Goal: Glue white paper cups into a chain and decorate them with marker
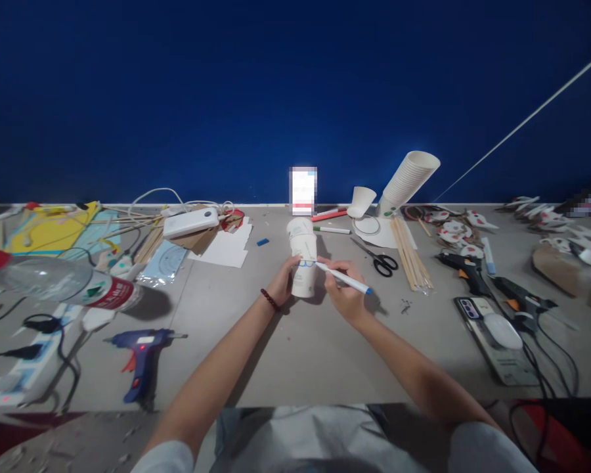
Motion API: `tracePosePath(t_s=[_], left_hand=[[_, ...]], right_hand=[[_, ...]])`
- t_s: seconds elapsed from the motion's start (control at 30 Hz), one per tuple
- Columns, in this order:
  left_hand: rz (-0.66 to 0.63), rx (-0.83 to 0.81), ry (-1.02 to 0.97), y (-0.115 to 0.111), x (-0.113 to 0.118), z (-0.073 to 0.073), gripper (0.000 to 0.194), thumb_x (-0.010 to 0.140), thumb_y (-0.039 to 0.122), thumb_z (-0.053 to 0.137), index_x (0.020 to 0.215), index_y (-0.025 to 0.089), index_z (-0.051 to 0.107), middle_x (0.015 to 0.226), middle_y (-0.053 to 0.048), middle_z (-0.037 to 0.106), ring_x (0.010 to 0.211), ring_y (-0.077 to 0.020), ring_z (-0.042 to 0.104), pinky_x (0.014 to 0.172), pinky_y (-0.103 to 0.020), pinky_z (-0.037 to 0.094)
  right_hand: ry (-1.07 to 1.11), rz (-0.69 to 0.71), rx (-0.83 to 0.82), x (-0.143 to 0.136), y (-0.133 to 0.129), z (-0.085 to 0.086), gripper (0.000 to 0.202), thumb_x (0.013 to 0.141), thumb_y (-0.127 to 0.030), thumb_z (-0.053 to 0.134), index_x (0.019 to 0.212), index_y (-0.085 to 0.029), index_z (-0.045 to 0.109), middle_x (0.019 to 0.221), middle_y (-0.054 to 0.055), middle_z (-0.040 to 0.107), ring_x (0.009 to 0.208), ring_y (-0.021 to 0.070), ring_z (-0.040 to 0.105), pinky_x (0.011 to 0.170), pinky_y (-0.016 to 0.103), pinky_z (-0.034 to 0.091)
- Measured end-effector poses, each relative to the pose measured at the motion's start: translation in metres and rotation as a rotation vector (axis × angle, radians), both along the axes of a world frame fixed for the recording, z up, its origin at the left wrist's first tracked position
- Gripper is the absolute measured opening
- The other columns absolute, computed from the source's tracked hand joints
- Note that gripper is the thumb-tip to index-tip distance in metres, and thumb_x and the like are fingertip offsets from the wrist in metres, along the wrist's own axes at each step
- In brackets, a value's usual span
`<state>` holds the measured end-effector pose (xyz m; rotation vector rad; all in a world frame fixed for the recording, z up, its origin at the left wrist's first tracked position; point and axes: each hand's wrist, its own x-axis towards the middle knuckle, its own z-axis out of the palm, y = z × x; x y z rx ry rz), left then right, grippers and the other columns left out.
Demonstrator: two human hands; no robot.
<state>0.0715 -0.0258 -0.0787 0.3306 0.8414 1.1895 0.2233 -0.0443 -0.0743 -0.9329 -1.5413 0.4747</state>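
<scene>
White paper cups [303, 282] joined end to end stand on the table in front of me, with a wavy blue line around the lower part. My left hand [282, 282], a dark bead bracelet at its wrist, is closed on their left side. A white marker with a blue end [347, 278] sits in the closed fingers of my right hand [345, 295]. Its tip meets the cups at the blue line. Beyond my hands lie a small blue cap [262, 242] and a green-ended marker [332, 230].
Black scissors [381, 261], wooden sticks [410, 253] and a leaning cup stack [408, 184] are at right, with glue guns [467, 272] and a phone [502, 355] farther out. At left are a blue glue gun [142, 358], a water bottle [73, 282] and a power strip [42, 361].
</scene>
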Motion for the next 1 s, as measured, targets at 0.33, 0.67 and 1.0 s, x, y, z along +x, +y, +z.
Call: tracePosePath(t_s=[0.33, 0.67, 1.0], left_hand=[[0.024, 0.064, 0.000, 0.0014, 0.0009, 0.0002, 0.029, 0.072, 0.034, 0.081, 0.089, 0.012, 0.073, 0.084, -0.006, 0.076, 0.079, -0.0199, 0.070, 0.081, -0.030, 0.052], [0.040, 0.067, 0.009, 0.0020, 0.0033, 0.0014, 0.032, 0.075, 0.042, 0.078, 0.090, 0.014, 0.072, 0.083, -0.006, 0.076, 0.076, -0.0218, 0.071, 0.077, -0.033, 0.054], [0.031, 0.111, 0.041, -0.0013, 0.0037, 0.0032, 0.036, 0.069, 0.036, 0.085, 0.094, 0.013, 0.073, 0.084, -0.005, 0.075, 0.071, -0.0168, 0.068, 0.071, -0.028, 0.052]], right_hand=[[0.030, 0.022, -0.053, 0.0002, 0.0007, -0.0024, 0.006, 0.093, -0.028, 0.062, 0.098, -0.024, 0.062, 0.108, 0.012, 0.081, 0.102, 0.0261, 0.078, 0.089, 0.042, 0.064], [-0.029, 0.023, -0.004, -0.0020, 0.0006, -0.0030, 0.004, 0.094, -0.027, 0.063, 0.096, -0.024, 0.063, 0.109, 0.010, 0.081, 0.101, 0.0240, 0.079, 0.085, 0.036, 0.063], [-0.060, 0.036, 0.001, -0.0021, -0.0004, -0.0031, 0.003, 0.092, -0.024, 0.062, 0.095, -0.024, 0.062, 0.108, 0.011, 0.080, 0.102, 0.0252, 0.079, 0.085, 0.038, 0.063]])
